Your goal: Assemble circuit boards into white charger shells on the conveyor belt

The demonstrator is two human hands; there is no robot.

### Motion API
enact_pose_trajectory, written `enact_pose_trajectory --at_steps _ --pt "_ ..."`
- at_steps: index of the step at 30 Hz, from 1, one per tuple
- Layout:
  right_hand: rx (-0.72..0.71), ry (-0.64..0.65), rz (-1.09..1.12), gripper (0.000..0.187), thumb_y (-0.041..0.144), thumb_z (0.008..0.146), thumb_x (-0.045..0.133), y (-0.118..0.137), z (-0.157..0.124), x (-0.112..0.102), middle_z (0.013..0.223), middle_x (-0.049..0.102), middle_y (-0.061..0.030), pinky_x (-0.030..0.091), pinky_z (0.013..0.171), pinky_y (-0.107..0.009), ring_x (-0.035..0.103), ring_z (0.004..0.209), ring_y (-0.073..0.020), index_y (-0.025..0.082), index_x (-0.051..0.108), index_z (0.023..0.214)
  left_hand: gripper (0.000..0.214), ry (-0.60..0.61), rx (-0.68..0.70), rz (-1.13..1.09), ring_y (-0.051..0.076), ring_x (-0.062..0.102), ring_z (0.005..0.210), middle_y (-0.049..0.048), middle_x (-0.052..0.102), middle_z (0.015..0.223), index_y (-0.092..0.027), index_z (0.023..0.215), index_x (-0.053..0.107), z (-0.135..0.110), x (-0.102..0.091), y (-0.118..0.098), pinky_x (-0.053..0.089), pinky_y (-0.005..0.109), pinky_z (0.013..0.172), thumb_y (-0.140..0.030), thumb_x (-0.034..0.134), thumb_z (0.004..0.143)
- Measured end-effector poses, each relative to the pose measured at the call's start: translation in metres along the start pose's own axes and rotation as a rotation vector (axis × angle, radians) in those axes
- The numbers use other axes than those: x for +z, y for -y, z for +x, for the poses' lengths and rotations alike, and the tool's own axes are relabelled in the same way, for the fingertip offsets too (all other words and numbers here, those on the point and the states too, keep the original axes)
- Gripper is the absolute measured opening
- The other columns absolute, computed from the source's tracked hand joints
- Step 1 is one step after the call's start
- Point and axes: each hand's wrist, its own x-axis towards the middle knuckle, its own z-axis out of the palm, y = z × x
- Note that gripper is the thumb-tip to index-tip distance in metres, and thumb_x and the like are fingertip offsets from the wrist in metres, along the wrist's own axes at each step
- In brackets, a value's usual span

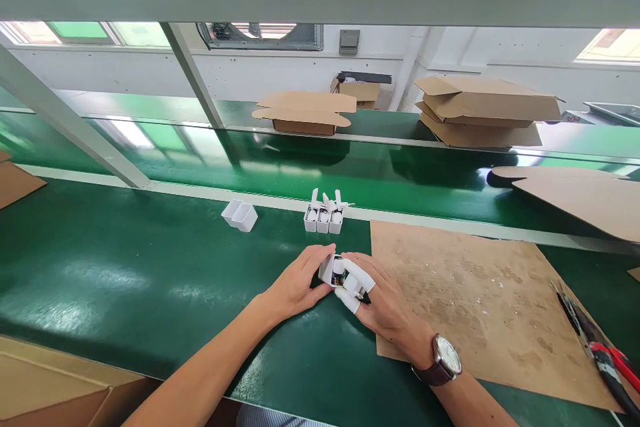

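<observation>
Both of my hands meet over the green table around one small white box (334, 269) with something coloured inside. My left hand (300, 280) grips its left side with curled fingers. My right hand (377, 300), with white finger cots on several fingers and a wristwatch on the wrist, holds the box's right side. A row of three small white boxes with open flaps (323, 217) stands just beyond my hands. Two empty white boxes (240, 215) lie tipped further left.
A stained cardboard sheet (480, 307) lies on the table to the right. Red-handled pliers (600, 347) rest at its right edge. Cardboard cartons (305, 113) (487, 110) sit beyond the shiny green conveyor belt (250, 160). A grey frame strut (70, 127) slants at left.
</observation>
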Motion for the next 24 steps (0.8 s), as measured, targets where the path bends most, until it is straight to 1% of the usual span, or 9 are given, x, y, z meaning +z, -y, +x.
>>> enact_pose_trajectory --at_steps 2,4,6,8,10,13,16,19,24 --pt "0.029 0.006 0.066 0.07 0.029 0.095 0.068 0.001 0.0 -0.002 0.131 0.066 -0.0137 0.062 0.096 -0.05 0.066 0.119 -0.0306 0.027 0.034 0.156 0.078 0.064 -0.039 -0.098 0.028 0.061 0.129 0.0149 0.057 0.144 -0.027 0.158 0.024 0.0 0.001 -0.001 0.056 0.047 0.107 -0.021 0.067 0.092" --pt "0.065 0.017 0.108 0.064 0.034 0.095 0.067 0.002 0.0 -0.005 0.128 0.066 -0.0129 0.064 0.092 -0.049 0.069 0.113 -0.0296 0.027 0.038 0.152 0.081 0.093 -0.049 -0.173 0.027 0.064 0.125 0.0144 0.058 0.143 -0.025 0.159 0.021 0.0 0.001 -0.002 0.057 0.045 0.104 -0.019 0.065 0.09" --pt "0.097 0.037 0.12 0.052 0.032 0.099 0.061 0.002 0.0 -0.006 0.123 0.067 -0.0121 0.064 0.089 -0.047 0.07 0.109 -0.0277 0.026 0.044 0.148 0.083 0.075 -0.036 -0.206 0.027 0.066 0.121 0.013 0.061 0.139 -0.023 0.159 0.022 0.001 0.001 -0.002 0.057 0.044 0.103 -0.014 0.061 0.087" --pt "0.112 0.053 0.106 0.041 0.026 0.101 0.055 0.0 0.0 -0.004 0.123 0.067 -0.0123 0.064 0.091 -0.047 0.07 0.11 -0.0269 0.026 0.05 0.142 0.083 0.023 -0.039 -0.21 0.026 0.068 0.116 0.0114 0.065 0.132 -0.022 0.157 0.025 0.003 0.001 -0.001 0.057 0.044 0.103 -0.011 0.06 0.083" --pt "0.089 0.053 0.069 0.041 0.02 0.101 0.052 -0.003 -0.001 0.001 0.127 0.066 -0.0133 0.063 0.095 -0.048 0.068 0.116 -0.0279 0.025 0.052 0.141 0.08 -0.026 -0.064 -0.213 0.025 0.069 0.113 0.0109 0.067 0.127 -0.022 0.155 0.029 0.005 -0.001 -0.001 0.056 0.043 0.102 -0.012 0.062 0.083" --pt "0.031 0.054 0.034 0.045 0.018 0.099 0.052 -0.011 -0.001 0.009 0.131 0.065 -0.013 0.063 0.096 -0.048 0.068 0.119 -0.0291 0.026 0.052 0.143 0.077 -0.061 -0.112 -0.249 0.025 0.07 0.11 0.0112 0.067 0.125 -0.022 0.153 0.033 0.006 -0.003 -0.002 0.056 0.042 0.101 -0.019 0.067 0.085" --pt "-0.003 0.083 0.06 0.042 0.018 0.098 0.053 -0.016 0.004 0.01 0.119 0.07 -0.0097 0.066 0.089 -0.042 0.073 0.105 -0.0265 0.027 0.055 0.139 0.074 -0.073 -0.164 -0.291 0.024 0.069 0.107 0.0108 0.068 0.123 -0.021 0.153 0.035 0.006 -0.006 -0.004 0.056 0.041 0.099 -0.029 0.069 0.089" --pt "-0.025 0.11 0.061 0.039 0.018 0.097 0.055 -0.013 0.014 0.007 0.112 0.07 -0.0094 0.067 0.081 -0.039 0.074 0.096 -0.0255 0.026 0.057 0.134 0.071 -0.069 -0.222 -0.298 0.025 0.068 0.109 0.0114 0.067 0.126 -0.022 0.155 0.033 0.005 -0.01 -0.006 0.056 0.043 0.098 -0.039 0.065 0.094" --pt "-0.003 0.162 0.077 0.039 0.017 0.098 0.054 -0.003 0.026 0.009 0.123 0.068 -0.0113 0.066 0.089 -0.04 0.072 0.106 -0.0252 0.025 0.055 0.137 0.075 -0.073 -0.279 -0.25 0.028 0.068 0.112 0.013 0.067 0.132 -0.022 0.156 0.032 0.004 -0.012 -0.004 0.056 0.047 0.098 -0.046 0.065 0.094"
